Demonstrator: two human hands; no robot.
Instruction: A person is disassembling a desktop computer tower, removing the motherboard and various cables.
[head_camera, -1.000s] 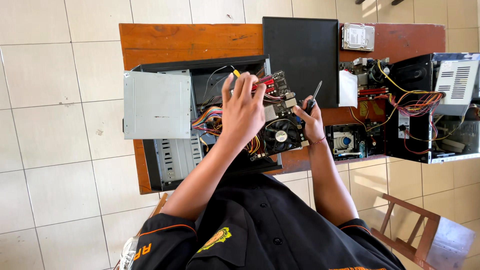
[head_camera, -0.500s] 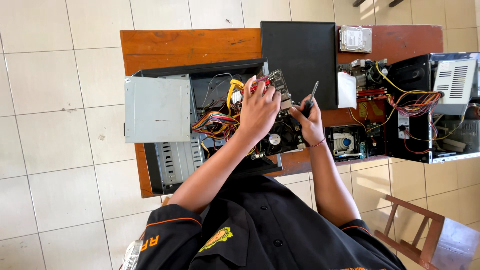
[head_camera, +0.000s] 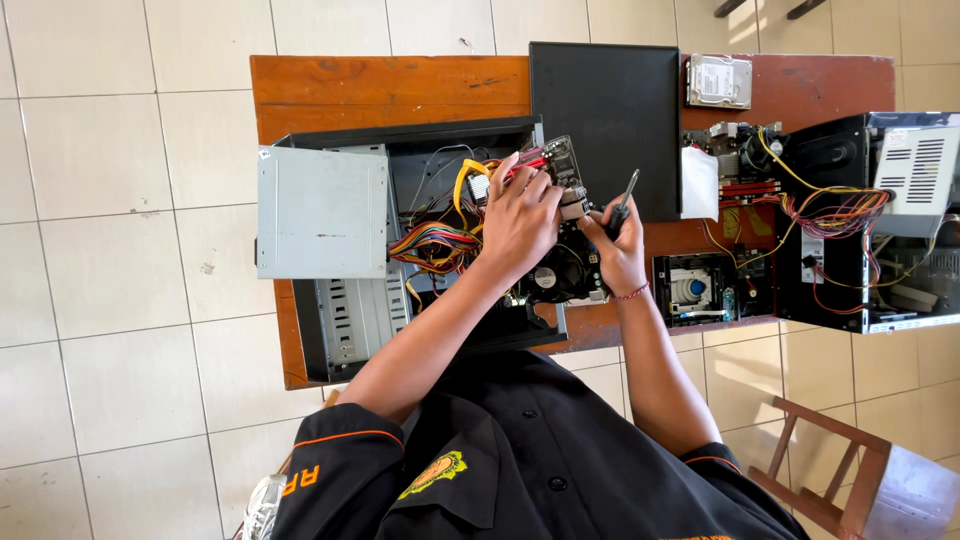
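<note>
Over the open computer case (head_camera: 400, 250) on the desk (head_camera: 390, 85), your left hand (head_camera: 520, 215) pressed flat, ungripping, on the motherboard (head_camera: 562, 170) while your right hand's (head_camera: 620, 245) grip clenched a screwdriver (head_camera: 626, 196), whose tip could slip and gouge it.

Your hard drive (head_camera: 718, 81) at the table's far edge carries a white rectangular label (print too small to read).

We see a hard drive (head_camera: 719, 81) and black panel (head_camera: 605, 125) on the table (head_camera: 390, 85), a second case (head_camera: 865, 220), a chair (head_camera: 850, 475).
</note>
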